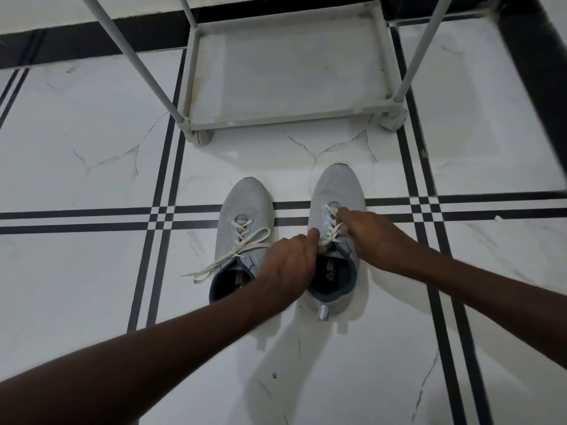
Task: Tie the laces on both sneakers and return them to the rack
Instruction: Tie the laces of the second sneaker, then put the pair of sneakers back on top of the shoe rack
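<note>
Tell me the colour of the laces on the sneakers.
The laces are off-white, against the light grey-blue sneakers. The head view shows it.

Sneakers (306, 237) side by side before rack (288, 118)

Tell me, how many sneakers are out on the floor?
2. The left sneaker lies with loose laces; the right sneaker sits beside it, both hands at its laces. None hidden, apparently.

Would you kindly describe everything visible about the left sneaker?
The left sneaker is pale grey mesh with a dark lining, standing upright on the tiled floor, toe toward the rack. Its white laces show a loose bow, ends trailing left. The left hand overlaps its right side; contact is unclear.
</note>
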`<state>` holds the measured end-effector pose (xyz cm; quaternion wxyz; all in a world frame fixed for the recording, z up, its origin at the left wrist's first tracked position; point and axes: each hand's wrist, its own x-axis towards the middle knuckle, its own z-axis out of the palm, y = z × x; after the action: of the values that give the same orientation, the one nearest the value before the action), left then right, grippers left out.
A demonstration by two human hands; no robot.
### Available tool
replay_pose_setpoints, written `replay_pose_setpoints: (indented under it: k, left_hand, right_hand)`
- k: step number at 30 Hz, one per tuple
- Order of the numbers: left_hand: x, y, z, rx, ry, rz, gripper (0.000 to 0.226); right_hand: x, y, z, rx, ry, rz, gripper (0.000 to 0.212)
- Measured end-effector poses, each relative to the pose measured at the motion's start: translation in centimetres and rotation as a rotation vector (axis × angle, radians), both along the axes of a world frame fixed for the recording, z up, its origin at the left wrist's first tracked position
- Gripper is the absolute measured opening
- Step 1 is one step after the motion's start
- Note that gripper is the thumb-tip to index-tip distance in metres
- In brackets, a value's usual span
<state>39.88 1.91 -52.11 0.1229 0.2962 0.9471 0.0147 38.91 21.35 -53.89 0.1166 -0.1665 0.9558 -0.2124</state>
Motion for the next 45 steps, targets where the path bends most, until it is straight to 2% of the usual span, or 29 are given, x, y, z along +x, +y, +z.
replay_pose_setpoints:
  k: [2,4,8,12,17,21,23,25,27,28,30,33,35,37,39,45]
  left_hand:
    - [-0.4,0.1,0.2,0.006,-0.044,0.024,0.022]
    - [-0.7,-0.2,0.3,-0.014,-0.037,0.010,0.020]
    - [-0.9,-1.2,0.0,-0.080,-0.005,-0.068,0.024]
    - [-0.8,-1.3,0.3,-0.028,-0.033,-0.071,0.026]
    - [-0.7,-1.4,0.2,-0.034,-0.083,-0.021,0.026]
    - [-1.6,-1.6,0.4,-0.023,-0.052,0.002,0.025]
    - [-2.1,-2.4,0.8,0.079,0.006,0.038,0.039]
    - [-3.0,-4.1,1.6,0.103,0.042,0.105,0.063]
    - [-4.0,-6.9,2.3,0.038,-0.019,0.196,0.086]
    - [-4.5,-8.6,2.4,0.013,-0.089,0.254,0.099]
    - [-5.0,-11.6,3.0,0.020,-0.308,0.410,0.122]
    - [-3.9,-14.7,3.2,0.095,-0.663,0.618,0.132]
    - [-2.0,-15.1,2.7,0.128,-0.701,0.632,0.120]
    - [-0.1,-14.7,1.6,0.161,-0.568,0.646,0.089]
    - [1.1,-13.8,0.8,0.215,-0.459,0.687,0.069]
    - [2.4,-12.2,-0.3,0.347,-0.391,0.696,0.041]
  right_hand:
    - [0.0,0.8,0.1,0.106,0.131,0.112,0.031]
    - [0.2,1.8,0.3,0.215,0.254,0.227,0.040]
    - [0.2,2.1,-0.8,0.294,0.217,0.300,0.048]
    - [-0.5,2.5,-1.7,0.280,0.245,0.256,0.049]
    - [-1.0,2.1,-1.7,0.295,0.257,0.254,0.031]
    - [-1.7,1.2,-0.8,0.259,0.306,0.173,0.035]
    - [-1.0,0.6,0.0,0.190,0.329,0.049,0.040]
    - [0.3,0.0,-0.1,0.107,0.256,-0.155,0.063]
    - [2.5,-1.0,-0.5,-0.109,0.016,-0.411,0.091]
    - [3.4,-1.5,-0.8,-0.233,-0.139,-0.544,0.098]
    - [4.8,-2.4,-1.0,-0.364,-0.394,-0.700,0.098]
    - [6.1,-3.0,-1.0,-0.315,-0.416,-0.699,0.074]
    - [6.3,-2.7,-0.9,-0.299,-0.401,-0.692,0.062]
    - [6.6,-2.6,-1.0,-0.307,-0.420,-0.691,0.064]
    - [7.0,-3.1,-1.2,-0.317,-0.433,-0.695,0.066]
    - [6.0,-4.9,-1.3,-0.312,-0.437,-0.753,0.051]
